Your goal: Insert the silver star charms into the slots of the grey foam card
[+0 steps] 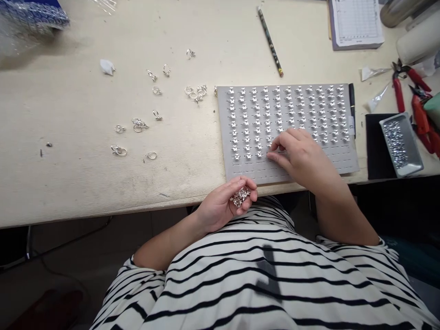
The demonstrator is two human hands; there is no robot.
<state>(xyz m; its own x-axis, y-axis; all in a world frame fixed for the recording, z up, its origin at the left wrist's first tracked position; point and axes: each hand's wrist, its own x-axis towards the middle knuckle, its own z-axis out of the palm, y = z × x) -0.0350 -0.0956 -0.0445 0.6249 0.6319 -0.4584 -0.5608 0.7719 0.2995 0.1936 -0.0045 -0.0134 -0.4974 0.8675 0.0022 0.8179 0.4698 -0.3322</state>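
Head view: my long, cream-coloured table (79,183) bears a flat, grey, rectangular slotted board (245,174). Over the board's lower middle, my right hand (302,156) holds thumb and forefinger close together; I cannot tell whether they grip anything. At the board's near left corner, my left hand (222,204) curls around a heap of glittering silver pieces (239,197). Left of the board lie scattered thin-banded silver rings (139,124); small, shiny silver ornaments (266,106) fill the board's upper slots in rows.
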